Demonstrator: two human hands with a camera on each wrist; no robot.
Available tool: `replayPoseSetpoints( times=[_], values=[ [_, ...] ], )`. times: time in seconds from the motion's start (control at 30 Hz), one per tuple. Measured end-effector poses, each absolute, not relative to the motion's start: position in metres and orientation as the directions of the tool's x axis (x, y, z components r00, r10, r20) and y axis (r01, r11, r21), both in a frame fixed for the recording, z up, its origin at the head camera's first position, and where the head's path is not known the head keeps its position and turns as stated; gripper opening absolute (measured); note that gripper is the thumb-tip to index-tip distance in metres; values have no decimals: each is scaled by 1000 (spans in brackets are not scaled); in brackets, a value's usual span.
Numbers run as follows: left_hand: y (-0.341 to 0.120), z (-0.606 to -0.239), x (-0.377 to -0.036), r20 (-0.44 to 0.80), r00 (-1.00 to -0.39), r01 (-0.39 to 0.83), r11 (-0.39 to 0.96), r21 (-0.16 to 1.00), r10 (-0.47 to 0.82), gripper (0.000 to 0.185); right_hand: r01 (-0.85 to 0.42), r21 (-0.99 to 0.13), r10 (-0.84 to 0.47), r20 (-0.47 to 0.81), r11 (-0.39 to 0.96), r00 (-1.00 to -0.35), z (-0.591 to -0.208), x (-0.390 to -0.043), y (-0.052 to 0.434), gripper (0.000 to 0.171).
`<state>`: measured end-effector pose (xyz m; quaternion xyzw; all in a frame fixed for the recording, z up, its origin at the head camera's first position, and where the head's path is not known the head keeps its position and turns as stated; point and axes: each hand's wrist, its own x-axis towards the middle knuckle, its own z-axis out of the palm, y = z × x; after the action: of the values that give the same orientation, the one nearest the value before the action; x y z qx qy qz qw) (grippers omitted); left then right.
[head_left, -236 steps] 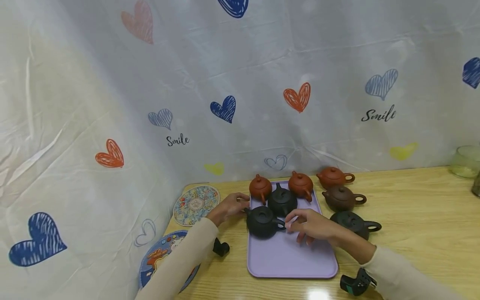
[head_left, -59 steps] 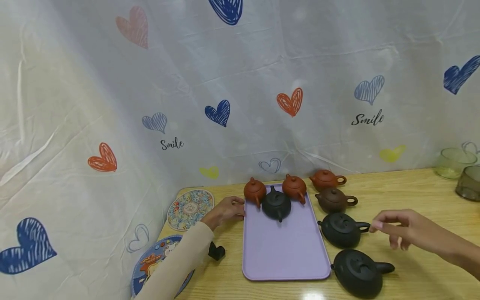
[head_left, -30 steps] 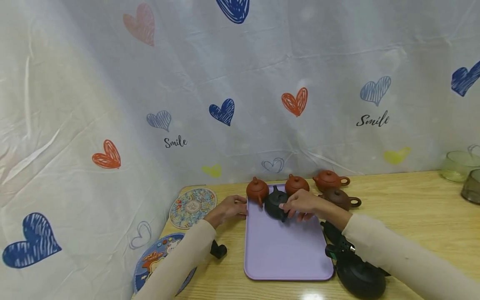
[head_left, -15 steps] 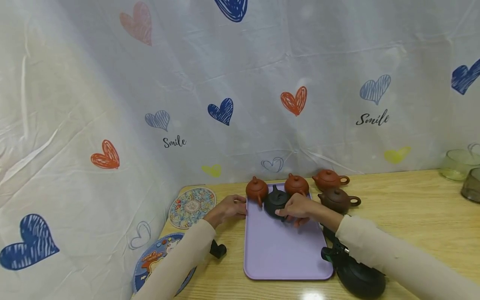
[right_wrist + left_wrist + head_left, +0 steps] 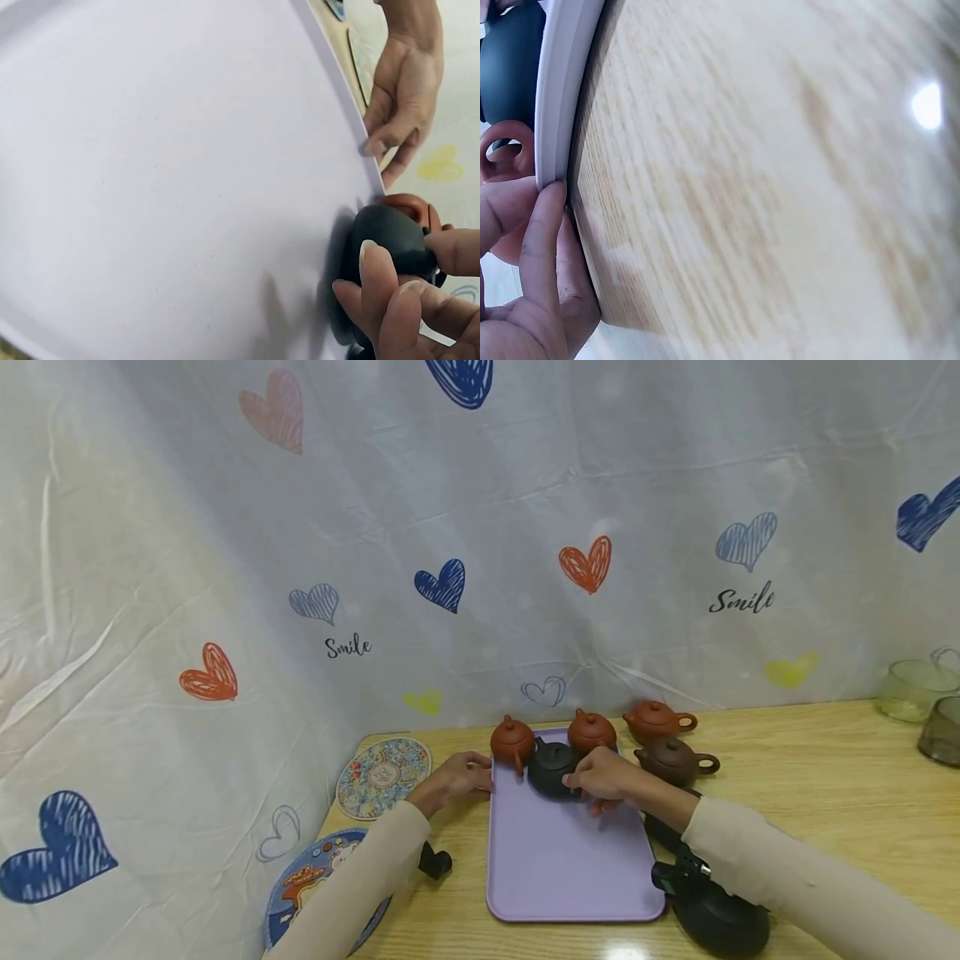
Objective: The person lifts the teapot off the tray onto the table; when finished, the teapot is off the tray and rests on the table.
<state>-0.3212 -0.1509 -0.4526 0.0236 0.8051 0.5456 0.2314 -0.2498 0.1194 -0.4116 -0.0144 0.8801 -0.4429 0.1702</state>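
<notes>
On the lilac tray (image 5: pixel 573 868), a black teapot (image 5: pixel 551 768) sits between two red-clay teapots, the left one (image 5: pixel 512 742) and the right one (image 5: pixel 591 731), at the far end. My right hand (image 5: pixel 603 777) pinches the handle side of the black teapot; the handle itself is mostly behind the fingers. In the right wrist view the thumb and fingers close about that teapot (image 5: pixel 390 236). My left hand (image 5: pixel 456 777) holds the tray's left edge, thumb over the rim (image 5: pixel 559 97) and fingers outside it in the left wrist view.
Right of the tray stand a red-clay teapot (image 5: pixel 654 720), a brown teapot (image 5: pixel 672 762) and a black teapot (image 5: pixel 720 914); another black one is mostly under my right forearm. Two round patterned mats (image 5: pixel 384 777) lie left. Glass cups (image 5: pixel 911 689) stand far right.
Since the oldest frame, a second black teapot has gone from the tray to the table at right. My right hand returned to the tray, and the remaining black teapot's handle has swung rightward.
</notes>
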Motion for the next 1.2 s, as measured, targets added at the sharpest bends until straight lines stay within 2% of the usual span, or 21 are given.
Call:
replayPoseSetpoints(
  times=[0.4,0.7,1.0,1.2],
  values=[
    [-152,-453,-321,-354,-891,-214,426,879,284,49,114,-826,-164,-241,552,-957,-401,-236,142,24],
    [-152,-452,-320,-353,-890,-208,432,878,288,50,96,-872,-222,-227,480,-948,-387,-226,164,22],
    [-153,-451,-320,-354,-886,-210,424,881,298,49,89,-916,-271,-207,391,-940,-373,-228,199,40],
    [-152,-450,-320,-355,-887,-209,430,878,295,49,78,-922,-248,-183,380,-951,-369,-228,227,43]
  ],
)
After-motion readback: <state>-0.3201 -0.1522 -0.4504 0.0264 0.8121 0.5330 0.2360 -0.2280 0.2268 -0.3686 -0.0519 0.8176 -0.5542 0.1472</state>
